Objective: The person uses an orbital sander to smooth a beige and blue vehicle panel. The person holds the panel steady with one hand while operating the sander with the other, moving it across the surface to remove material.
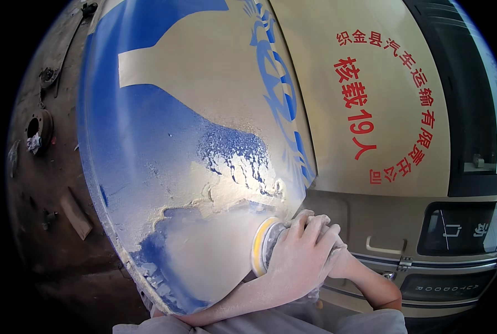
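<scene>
Both my hands are together at the lower middle, on a round disc sander (273,249) whose pad edge shows a yellow and white ring. The sander stands on edge, its pad against a vehicle body panel (204,261) painted blue and beige. My left hand (303,253), coated in pale dust, wraps round the sander's body with its fingers curled. My right hand (337,263) is closed just behind it, partly covered by the left; the sander's grip is hidden between them. Cream dust and filler (226,192) lie over the panel above the pad.
A beige bus side (387,111) with red lettering, a dark window (463,106) and a recessed door handle (385,245) rises on the right. On the dark floor at left lie a wheel drum (40,128), a wooden block (76,214) and a cable (67,50).
</scene>
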Demonstrator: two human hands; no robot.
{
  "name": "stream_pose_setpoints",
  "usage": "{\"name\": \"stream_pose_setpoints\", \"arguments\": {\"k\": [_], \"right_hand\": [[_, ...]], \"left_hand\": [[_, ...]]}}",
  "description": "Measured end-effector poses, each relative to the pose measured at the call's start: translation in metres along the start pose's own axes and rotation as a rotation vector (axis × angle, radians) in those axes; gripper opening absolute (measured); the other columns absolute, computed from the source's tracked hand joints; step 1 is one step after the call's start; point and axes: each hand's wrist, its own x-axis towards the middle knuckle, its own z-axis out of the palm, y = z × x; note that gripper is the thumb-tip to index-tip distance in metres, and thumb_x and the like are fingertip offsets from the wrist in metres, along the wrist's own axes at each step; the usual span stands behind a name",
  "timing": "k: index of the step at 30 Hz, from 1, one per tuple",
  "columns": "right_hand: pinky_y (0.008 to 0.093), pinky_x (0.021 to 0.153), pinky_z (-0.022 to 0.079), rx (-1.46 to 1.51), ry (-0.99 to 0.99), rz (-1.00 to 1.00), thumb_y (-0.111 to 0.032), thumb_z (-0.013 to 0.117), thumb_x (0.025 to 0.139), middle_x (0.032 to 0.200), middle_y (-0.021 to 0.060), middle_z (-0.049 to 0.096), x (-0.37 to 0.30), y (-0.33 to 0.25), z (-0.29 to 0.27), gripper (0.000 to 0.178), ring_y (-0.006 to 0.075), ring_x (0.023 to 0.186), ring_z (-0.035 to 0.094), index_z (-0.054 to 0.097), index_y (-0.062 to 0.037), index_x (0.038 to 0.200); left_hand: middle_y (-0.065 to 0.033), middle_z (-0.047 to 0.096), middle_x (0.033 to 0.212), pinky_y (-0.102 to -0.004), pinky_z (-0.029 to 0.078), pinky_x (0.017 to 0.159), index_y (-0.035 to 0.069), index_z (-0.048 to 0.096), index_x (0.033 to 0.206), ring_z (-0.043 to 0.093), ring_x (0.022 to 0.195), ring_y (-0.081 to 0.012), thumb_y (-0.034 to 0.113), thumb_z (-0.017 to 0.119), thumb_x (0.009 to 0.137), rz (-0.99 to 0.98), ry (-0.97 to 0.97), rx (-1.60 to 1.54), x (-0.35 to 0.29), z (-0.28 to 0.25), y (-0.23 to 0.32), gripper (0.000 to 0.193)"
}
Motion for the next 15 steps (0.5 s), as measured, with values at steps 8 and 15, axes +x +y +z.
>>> {"name": "stream_pose_setpoints", "arguments": {"k": [8,15], "right_hand": [[0.0463,0.108,0.043,-0.009,-0.009,0.034,-0.012,0.075,0.081,0.138,0.0212,0.05,0.01,0.005,-0.001,0.059,0.0374,0.128,0.05,0.053,-0.002,0.135],[0.0487,0.115,0.037,-0.075,-0.077,-0.031,-0.015,0.073,0.085,0.147,0.0237,0.044,0.013,-0.006,0.001,0.064,0.0411,0.138,0.043,0.048,-0.001,0.142]], "left_hand": [[-0.0138,0.057,0.129,-0.0466,0.053,0.091,0.009,0.064,0.127,0.052,0.129,-0.0391,0.025,0.072,0.086,-0.013,0.065,0.013,0.009,0.002,-0.008,0.045],[-0.0114,0.058,0.13,-0.0462,0.054,0.089,0.009,0.064,0.125,0.053,0.127,-0.0382,0.025,0.073,0.084,0.028,0.103,0.034,0.005,-0.015,-0.004,0.045]]}}
